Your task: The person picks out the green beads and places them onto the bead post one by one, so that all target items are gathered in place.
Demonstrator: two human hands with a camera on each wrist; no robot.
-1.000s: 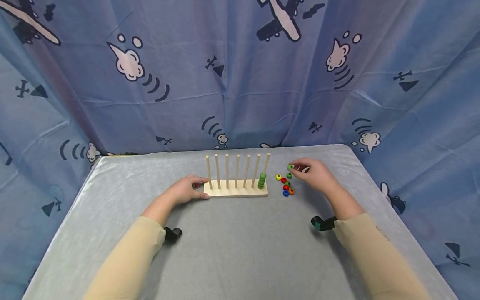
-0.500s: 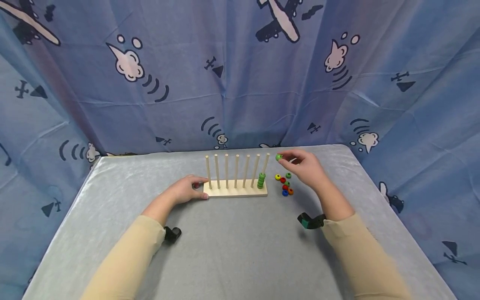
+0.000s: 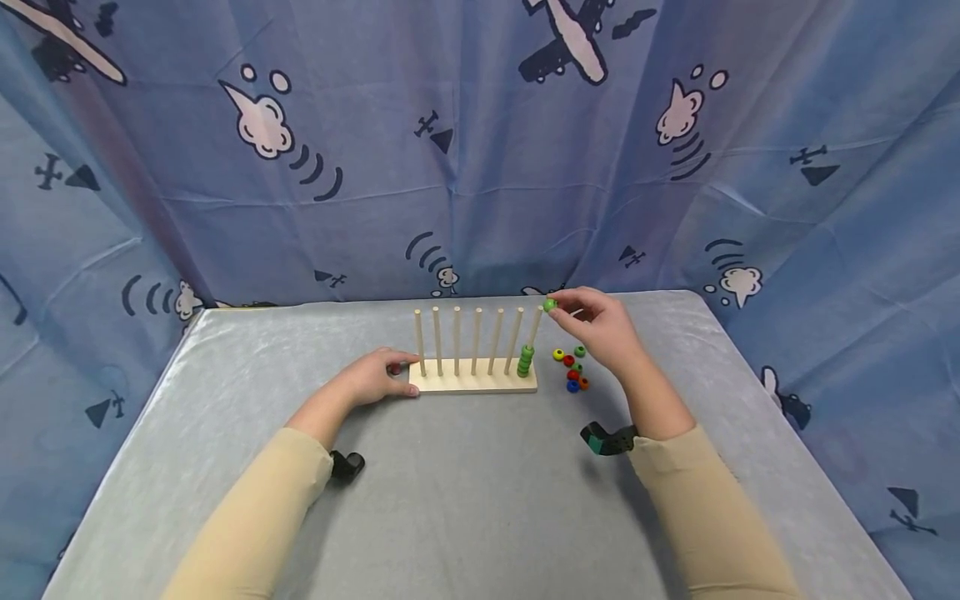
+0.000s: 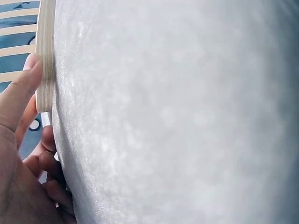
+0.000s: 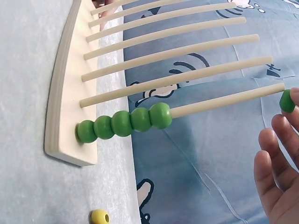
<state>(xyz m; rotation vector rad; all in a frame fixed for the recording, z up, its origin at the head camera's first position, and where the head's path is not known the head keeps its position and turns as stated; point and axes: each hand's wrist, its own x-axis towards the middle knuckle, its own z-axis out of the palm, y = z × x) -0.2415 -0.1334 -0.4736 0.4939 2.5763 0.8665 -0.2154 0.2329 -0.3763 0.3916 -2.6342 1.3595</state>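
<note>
A wooden base (image 3: 472, 384) with several upright pegs stands on the table. Several green beads (image 3: 525, 362) are stacked on its rightmost peg, and the other pegs are bare. My left hand (image 3: 369, 380) grips the left end of the base; in the left wrist view the thumb of that hand (image 4: 21, 135) lies on the base's side (image 4: 46, 70). Between thumb and fingertips my right hand (image 3: 606, 328) pinches a green bead (image 3: 550, 305) beside the tip of the rightmost peg. The right wrist view shows this bead (image 5: 287, 101) close to the peg's end, its other fingers (image 5: 275, 163) spread below.
Loose beads lie right of the base: a yellow bead (image 3: 558, 355), a blue bead (image 3: 573, 387), an orange bead (image 3: 584, 383), and red and green ones. A patterned blue curtain (image 3: 480, 167) hangs behind the table (image 3: 465, 500).
My right hand has moved left and away from me, carrying the green bead from above the loose beads to the top of the rightmost peg. My left hand keeps its grip on the base.
</note>
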